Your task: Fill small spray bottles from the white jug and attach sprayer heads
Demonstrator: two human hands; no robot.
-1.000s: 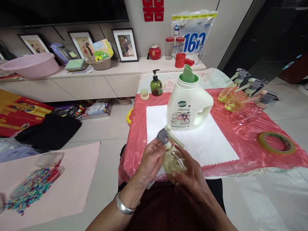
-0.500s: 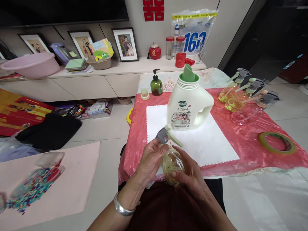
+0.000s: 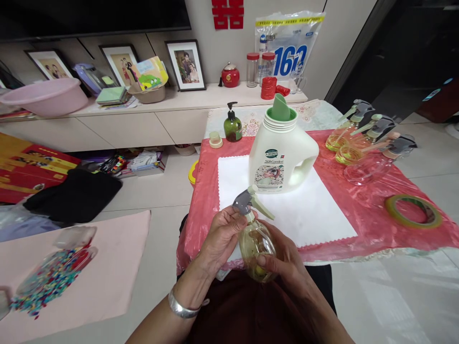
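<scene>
A clear yellowish spray bottle point(image 3: 256, 241) with a grey and pale green trigger head point(image 3: 247, 199) is held upright in front of my body. My left hand point(image 3: 225, 231) has its fingers and thumb closed at the neck, just under the trigger head. Around the body of the bottle wraps my right hand point(image 3: 283, 253), its thumb across the front. Just beyond stands a large white detergent jug point(image 3: 276, 153) with its handle on the right. A green spout piece point(image 3: 280, 110) shows in its open mouth.
Several trigger spray bottles point(image 3: 347, 136) stand at the table's right, behind a roll of tape point(image 3: 413, 211). A green pump bottle point(image 3: 233, 126) and a small cap point(image 3: 215, 139) sit at the back left. A white cloth point(image 3: 322, 215) covers part of the red plastic sheet point(image 3: 366, 191).
The left fingers have shifted at the neck, so more of the collar below the trigger head shows. The bottle stays in both hands in nearly the same place.
</scene>
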